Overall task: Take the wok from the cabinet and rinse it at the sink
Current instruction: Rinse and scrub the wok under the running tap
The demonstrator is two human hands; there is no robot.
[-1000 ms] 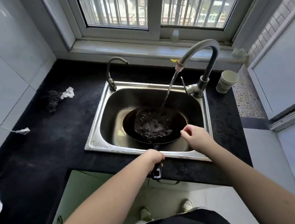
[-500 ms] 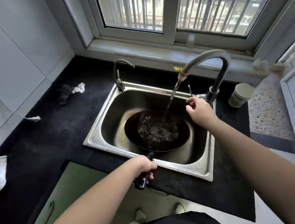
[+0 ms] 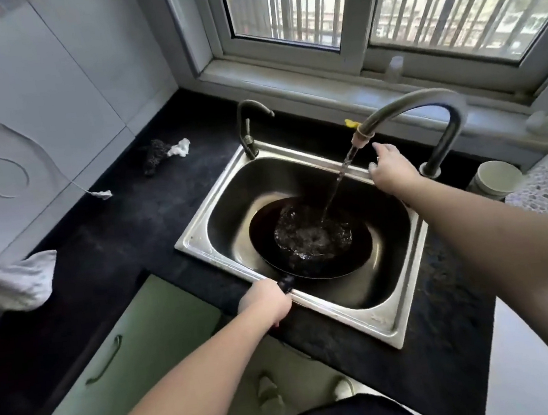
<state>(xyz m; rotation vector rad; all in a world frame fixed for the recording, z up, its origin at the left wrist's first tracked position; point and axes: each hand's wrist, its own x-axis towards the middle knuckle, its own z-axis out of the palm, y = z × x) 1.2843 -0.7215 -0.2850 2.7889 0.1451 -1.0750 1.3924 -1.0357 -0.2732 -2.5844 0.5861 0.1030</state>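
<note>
A black wok [image 3: 358, 255] sits in the steel sink [image 3: 199, 230], tilted a little, with water pooled in its middle. My left hand [image 3: 267, 304] grips the wok's black handle at the sink's front rim. A stream of water runs from the tall grey faucet [image 3: 418, 103] into the wok. At the base of that faucet, over the sink's back rim, is my right hand [image 3: 390, 169], its fingers loosely extended. The faucet lever is hidden under it.
A small second tap [image 3: 247, 131] stands at the sink's back left corner. A white cup [image 3: 497, 180] is to the right of the faucet. A dark scrubber [image 3: 155, 154] and a grey cloth [image 3: 6, 285] lie on the black counter. A green cabinet door [image 3: 112, 365] is below.
My right hand has moved from the wok's near rim up and back to the faucet base. My left hand has kept hold of the handle. Water keeps running.
</note>
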